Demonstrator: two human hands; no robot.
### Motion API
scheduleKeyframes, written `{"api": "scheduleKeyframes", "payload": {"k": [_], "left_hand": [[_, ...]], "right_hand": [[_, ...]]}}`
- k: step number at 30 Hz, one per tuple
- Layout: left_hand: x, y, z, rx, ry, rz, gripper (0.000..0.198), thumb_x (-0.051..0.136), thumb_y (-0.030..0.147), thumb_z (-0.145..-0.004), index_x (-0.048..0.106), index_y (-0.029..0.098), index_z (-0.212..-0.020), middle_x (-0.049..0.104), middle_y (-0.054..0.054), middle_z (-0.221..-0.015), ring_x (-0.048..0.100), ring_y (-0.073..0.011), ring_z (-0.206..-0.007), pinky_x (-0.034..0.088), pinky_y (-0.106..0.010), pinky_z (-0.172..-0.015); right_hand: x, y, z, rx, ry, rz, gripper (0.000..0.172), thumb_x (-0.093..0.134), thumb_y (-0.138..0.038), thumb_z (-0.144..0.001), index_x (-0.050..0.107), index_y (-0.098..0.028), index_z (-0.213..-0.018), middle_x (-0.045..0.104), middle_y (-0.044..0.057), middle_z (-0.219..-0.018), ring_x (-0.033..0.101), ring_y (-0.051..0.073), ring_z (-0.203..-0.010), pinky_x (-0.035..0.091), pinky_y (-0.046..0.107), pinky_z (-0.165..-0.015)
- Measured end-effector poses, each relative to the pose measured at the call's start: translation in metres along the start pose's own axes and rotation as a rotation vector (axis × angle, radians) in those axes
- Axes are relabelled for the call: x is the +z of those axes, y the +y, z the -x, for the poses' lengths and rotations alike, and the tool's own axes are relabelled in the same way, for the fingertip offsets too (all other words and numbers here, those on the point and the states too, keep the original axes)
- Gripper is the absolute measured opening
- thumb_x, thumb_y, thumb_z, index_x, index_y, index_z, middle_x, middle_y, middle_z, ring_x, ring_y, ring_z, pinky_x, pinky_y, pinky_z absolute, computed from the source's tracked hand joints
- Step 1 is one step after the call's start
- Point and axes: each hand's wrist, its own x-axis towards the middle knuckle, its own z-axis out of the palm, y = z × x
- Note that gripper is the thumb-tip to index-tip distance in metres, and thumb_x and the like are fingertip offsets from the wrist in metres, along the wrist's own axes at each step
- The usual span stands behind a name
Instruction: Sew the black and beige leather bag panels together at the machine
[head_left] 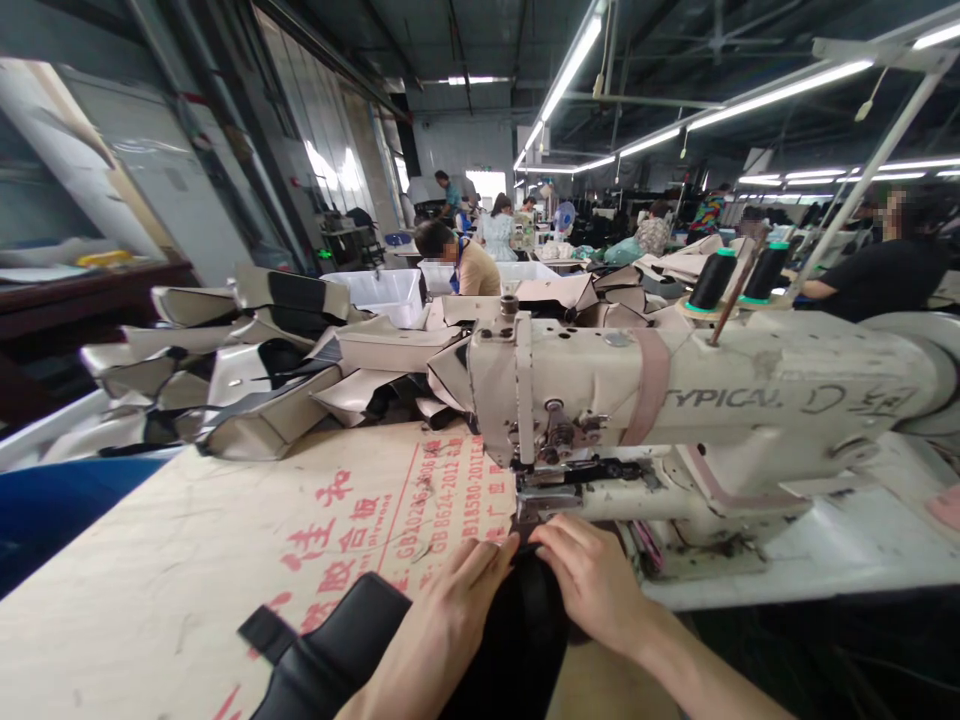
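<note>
My left hand (454,605) and my right hand (592,580) both press on a black leather-like piece (517,640) right below the needle of a cream sewing machine (675,410). The fingers of each hand are curled over the piece, pinching it from either side. A flap of the same black material (330,650) trails off to the lower left across the plywood table (187,560). The needle area sits just above my fingertips.
A pile of cream and black cut pieces (255,370) lies at the table's far edge. Two black thread cones (739,275) stand on the machine. A blue bin (52,500) is at left. Other people work at tables behind and at right.
</note>
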Motion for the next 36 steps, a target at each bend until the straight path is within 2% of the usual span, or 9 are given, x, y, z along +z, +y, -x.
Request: {"api": "scheduleKeyframes", "payload": {"k": [4, 7, 13, 19, 23, 26, 29, 32, 36], "left_hand": [[0.0, 0.001, -0.007, -0.032, 0.009, 0.021, 0.033, 0.037, 0.01, -0.087, 0.053, 0.017, -0.116, 0.059, -0.005, -0.094, 0.053, -0.0187, -0.086, 0.049, -0.035, -0.081], [-0.004, 0.004, -0.012, -0.092, 0.023, 0.138, 0.028, 0.035, 0.01, -0.088, 0.056, 0.018, -0.105, 0.058, -0.005, -0.09, 0.053, -0.0175, -0.085, 0.049, -0.032, -0.076], [-0.008, 0.006, -0.021, -0.19, 0.025, 0.333, 0.023, 0.036, 0.018, -0.09, 0.058, 0.019, -0.097, 0.059, -0.003, -0.09, 0.055, -0.0152, -0.087, 0.045, -0.027, -0.079], [-0.011, -0.005, -0.02, -0.274, -0.053, 0.425, 0.025, 0.041, 0.03, -0.09, 0.064, 0.023, -0.092, 0.062, -0.001, -0.088, 0.058, -0.0136, -0.083, 0.045, -0.023, -0.076], [-0.023, -0.019, -0.003, -0.26, -0.155, 0.393, 0.032, 0.047, 0.034, -0.086, 0.058, 0.027, -0.115, 0.063, -0.002, -0.11, 0.057, -0.0193, -0.1, 0.045, -0.03, -0.087], [-0.027, -0.027, 0.005, -0.194, -0.23, 0.432, 0.041, 0.041, 0.037, -0.089, 0.043, 0.033, -0.13, 0.049, 0.001, -0.133, 0.045, -0.0205, -0.121, 0.034, -0.036, -0.103], [-0.018, -0.034, 0.004, -0.2, -0.272, 0.588, 0.042, 0.037, 0.041, -0.09, 0.042, 0.033, -0.131, 0.041, 0.004, -0.139, 0.036, -0.0195, -0.128, 0.024, -0.036, -0.11], [0.0, -0.04, 0.003, -0.319, -0.234, 0.79, 0.041, 0.036, 0.045, -0.089, 0.055, 0.026, -0.12, 0.056, 0.002, -0.126, 0.047, -0.0203, -0.118, 0.032, -0.033, -0.104], [0.011, -0.046, -0.002, -0.412, -0.167, 0.861, 0.045, 0.032, 0.048, -0.089, 0.062, 0.016, -0.085, 0.066, 0.0, -0.086, 0.057, -0.0168, -0.082, 0.045, -0.026, -0.076]], "right_hand": [[0.0, 0.0, -0.003, 0.023, -0.024, -0.015, 0.015, 0.04, -0.015, -0.092, 0.051, -0.021, -0.101, 0.055, 0.002, -0.093, 0.052, 0.015, -0.087, 0.039, 0.026, -0.077], [-0.001, -0.002, -0.003, 0.035, -0.054, -0.014, 0.017, 0.039, -0.015, -0.092, 0.049, -0.021, -0.104, 0.053, 0.003, -0.098, 0.051, 0.016, -0.09, 0.039, 0.027, -0.079], [0.002, -0.002, -0.002, 0.094, -0.06, -0.092, 0.013, 0.037, -0.013, -0.092, 0.05, -0.018, -0.093, 0.052, 0.004, -0.095, 0.048, 0.017, -0.09, 0.039, 0.029, -0.081], [0.011, 0.001, -0.005, 0.097, 0.005, -0.151, 0.017, 0.036, -0.017, -0.093, 0.05, -0.017, -0.084, 0.053, 0.003, -0.084, 0.049, 0.016, -0.081, 0.037, 0.026, -0.072], [0.011, 0.004, -0.003, 0.067, -0.001, -0.18, 0.02, 0.036, -0.022, -0.094, 0.051, -0.017, -0.084, 0.053, 0.002, -0.082, 0.049, 0.015, -0.079, 0.036, 0.025, -0.071], [0.011, 0.006, -0.001, 0.073, -0.004, -0.2, 0.02, 0.035, -0.023, -0.095, 0.052, -0.018, -0.085, 0.054, 0.002, -0.083, 0.049, 0.014, -0.08, 0.036, 0.024, -0.072], [0.013, 0.007, -0.003, 0.089, -0.01, -0.206, 0.021, 0.036, -0.023, -0.094, 0.053, -0.018, -0.085, 0.055, 0.002, -0.083, 0.05, 0.014, -0.079, 0.035, 0.023, -0.071], [0.015, 0.004, -0.007, 0.104, -0.033, -0.219, 0.021, 0.037, -0.023, -0.094, 0.054, -0.017, -0.082, 0.056, 0.002, -0.082, 0.051, 0.014, -0.078, 0.035, 0.023, -0.071], [0.017, -0.009, -0.012, 0.129, -0.033, -0.261, 0.022, 0.038, -0.023, -0.093, 0.056, -0.018, -0.082, 0.058, 0.001, -0.08, 0.053, 0.013, -0.075, 0.035, 0.021, -0.067]]}}
